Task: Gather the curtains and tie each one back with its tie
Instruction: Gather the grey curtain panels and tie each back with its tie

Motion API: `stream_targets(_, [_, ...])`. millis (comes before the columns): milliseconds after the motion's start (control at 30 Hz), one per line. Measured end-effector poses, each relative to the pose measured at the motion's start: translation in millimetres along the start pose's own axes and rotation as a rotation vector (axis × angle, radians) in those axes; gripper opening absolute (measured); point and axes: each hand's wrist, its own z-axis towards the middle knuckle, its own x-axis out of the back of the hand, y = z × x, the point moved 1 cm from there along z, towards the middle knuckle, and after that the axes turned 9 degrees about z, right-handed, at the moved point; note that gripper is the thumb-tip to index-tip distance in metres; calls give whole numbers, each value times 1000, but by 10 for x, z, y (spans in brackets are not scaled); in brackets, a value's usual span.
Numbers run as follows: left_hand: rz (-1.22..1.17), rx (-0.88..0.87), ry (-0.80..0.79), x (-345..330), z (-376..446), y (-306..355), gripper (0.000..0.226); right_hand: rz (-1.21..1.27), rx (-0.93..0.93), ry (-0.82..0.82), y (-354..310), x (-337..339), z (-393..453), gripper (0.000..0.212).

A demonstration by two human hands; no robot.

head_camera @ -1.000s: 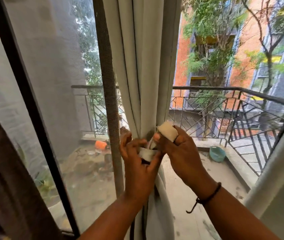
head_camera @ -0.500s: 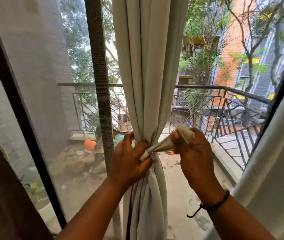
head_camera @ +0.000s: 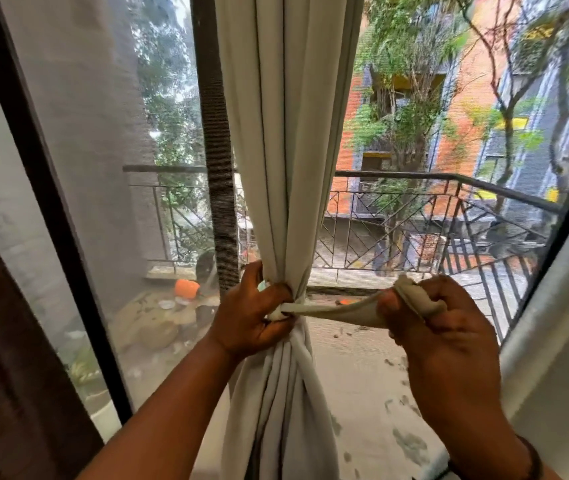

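Observation:
A pale grey-green curtain (head_camera: 286, 150) hangs gathered into one bunch in front of the glass door. A matching fabric tie (head_camera: 342, 311) is wrapped around its waist. My left hand (head_camera: 252, 313) grips the gathered curtain at the wrap, with the tie's near end under its fingers. My right hand (head_camera: 439, 327) holds the tie's other end in a fist and has it stretched taut to the right, away from the curtain. A second pale curtain (head_camera: 560, 323) hangs along the right edge.
A dark door frame post (head_camera: 215, 150) stands just left of the curtain, and a dark frame (head_camera: 44, 202) slants at the far left. Beyond the glass lie a balcony with a black railing (head_camera: 414, 216), an orange pot (head_camera: 186, 289), trees and buildings.
My right hand has drawn the tie's free end out to the right, from close against the curtain to a taut stretch. My left hand stayed clamped on the gathered curtain.

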Motion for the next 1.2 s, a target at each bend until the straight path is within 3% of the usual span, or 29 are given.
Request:
stream_targets(133, [-150,44,-12,-33,-10,122,28,100,-45,84,125,52,288,15])
stream_targets(233, [-311,12,72,-38,-40,298,31,179,-178,180,417,76,614,9])
stream_targets(300, [-420,13,158,-73,-91,389,39,217,-363,108,664,21,772,16])
stream_targets(433, [-751,161,279,-164,-207,543,83,312,-728,-87,1007,-280,794,26])
stream_targets(500, [-825,280,249,-221,-235,567,88,358,-863,-175,1069,-471,702,37])
stream_targets(567, [-912,428,112,-286,-254,541,84,395,-963,-230,1097,-610,570,39])
stream_targets(667, [-859,558,-61,-392,-273,482,70,338,-929,-238,1150,-643,434,36])
stream_targets(800, [-785,631,-77,-424,-243,462,43,295,-967,-133,1223,-503,412,67])
stream_targets(867, [-741,657,-57,-437,-242,456,38,350,-831,-72,1232,-421,414,74])
stream_targets(933, [-738,652,-39,-461,-253,456,39,400,-590,-159,1190,-376,323,81])
stream_targets(1033, [-848,665,-76,-554,-361,428,48,117,-217,-487,1267,-363,93,55])
stream_targets(1100, [-888,683,-109,-642,-522,375,57,-121,-168,-605,1394,-369,-31,43])
stream_targets(1200, [-867,700,-165,-764,-709,284,42,-227,-214,-599,1565,-394,-143,24])
